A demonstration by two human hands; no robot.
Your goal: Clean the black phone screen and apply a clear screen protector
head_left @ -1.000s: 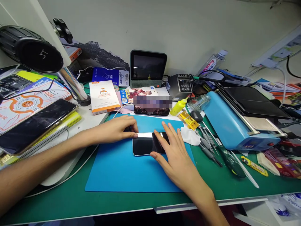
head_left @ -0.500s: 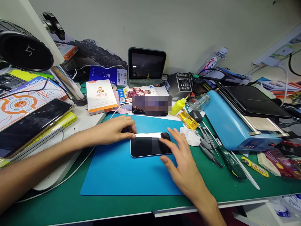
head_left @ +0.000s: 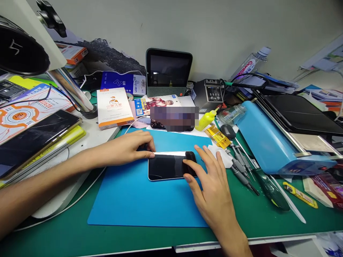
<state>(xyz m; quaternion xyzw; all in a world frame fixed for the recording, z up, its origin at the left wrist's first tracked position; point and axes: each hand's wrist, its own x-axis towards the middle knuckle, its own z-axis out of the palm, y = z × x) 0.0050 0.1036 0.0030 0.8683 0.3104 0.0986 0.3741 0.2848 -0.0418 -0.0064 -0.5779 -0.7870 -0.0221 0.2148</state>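
A smartphone (head_left: 167, 167) with a dark, glossy screen and a pale frame lies face up on the blue mat (head_left: 144, 205). At its upper left corner is my left hand (head_left: 135, 146), fingers curled and thumb pressed on the corner. Over the phone's right end reaches my right hand (head_left: 210, 184), its fingers apart. The index fingertip rests on the screen and the thumb is by the lower edge. Part of the right end is hidden under that hand.
Right of the mat lie screwdrivers (head_left: 242, 175), a green-handled tool (head_left: 270, 189), a white stick and a yellow cutter (head_left: 300, 194). A blue machine (head_left: 270, 139) stands behind them. At the back are a yellow bottle (head_left: 206, 120) and a white-orange box (head_left: 114, 109); a stand (head_left: 85, 101) rises at left.
My right thumb and index finger have come closer together over the phone's right end. My left hand stays at its corner. The camera view has shifted slightly.
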